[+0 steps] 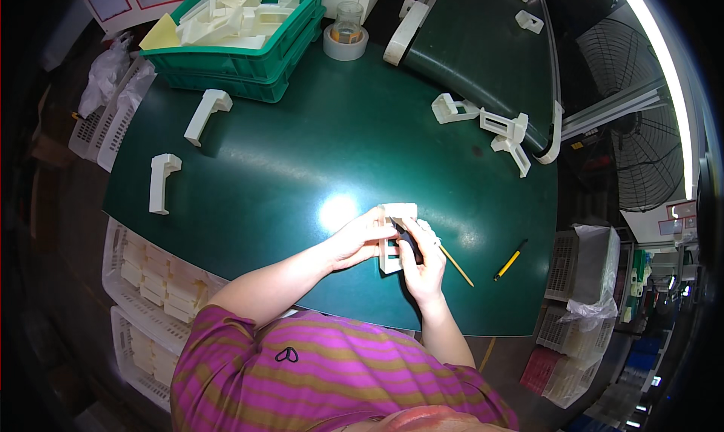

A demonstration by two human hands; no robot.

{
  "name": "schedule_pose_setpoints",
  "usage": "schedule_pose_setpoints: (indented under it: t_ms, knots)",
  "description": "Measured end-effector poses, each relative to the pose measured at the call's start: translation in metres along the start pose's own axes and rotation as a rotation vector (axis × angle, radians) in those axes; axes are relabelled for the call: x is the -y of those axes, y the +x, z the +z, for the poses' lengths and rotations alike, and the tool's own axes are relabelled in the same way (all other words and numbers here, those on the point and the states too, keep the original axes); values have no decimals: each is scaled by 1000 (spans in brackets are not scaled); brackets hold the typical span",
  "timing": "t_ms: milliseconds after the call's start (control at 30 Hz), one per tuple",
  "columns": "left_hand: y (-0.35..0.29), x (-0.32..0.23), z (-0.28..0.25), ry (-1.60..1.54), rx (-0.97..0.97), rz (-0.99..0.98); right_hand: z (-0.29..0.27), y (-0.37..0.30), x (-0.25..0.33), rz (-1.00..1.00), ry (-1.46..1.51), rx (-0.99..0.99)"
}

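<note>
Near the front middle of the table, my left hand grips a white plastic bracket-like part from its left side. The part has an open frame and stands lengthwise between my hands. My right hand is closed around a black-handled tool, whose thin pointed tip reaches over the part's frame. The fingers partly hide both tool and part. A thin wooden stick sticks out to the right from beside my right hand; whether I hold it or it lies on the table, I cannot tell. Further right lies a yellow-and-black pen-shaped tool.
Two similar white parts lie on the green table at left. Several more rest by the conveyor belt's end. Stacked green crates with white parts and a tape roll stand at the back. White baskets flank the table.
</note>
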State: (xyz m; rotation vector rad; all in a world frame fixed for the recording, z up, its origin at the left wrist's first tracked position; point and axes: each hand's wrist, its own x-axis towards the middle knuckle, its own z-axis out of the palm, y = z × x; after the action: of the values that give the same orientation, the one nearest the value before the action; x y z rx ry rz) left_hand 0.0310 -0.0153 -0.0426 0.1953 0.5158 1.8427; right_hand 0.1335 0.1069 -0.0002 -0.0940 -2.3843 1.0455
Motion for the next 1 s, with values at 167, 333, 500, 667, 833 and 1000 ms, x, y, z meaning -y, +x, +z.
schedule_pose_setpoints:
  t_ms: [167, 333, 500, 667, 833, 1000]
  knots:
    - [1, 0, -1, -6, -17, -5, 0, 0, -1, 17, -2, 15]
    - [1, 1, -2, -33, -17, -14, 2, 0, -3, -7, 15, -3]
    - [2, 2, -4, -31, -14, -12, 1, -2, -3, 31, 29, 15]
    - [1, 1, -3, -32, -18, -1, 1, -5, -6, 144, 121, 68]
    - [2, 2, -5, -30, -14, 0, 2, -5, -6, 148, 119, 73]
    - [2, 0, -1, -16, -30, -10, 2, -6, -7, 169, 131, 81]
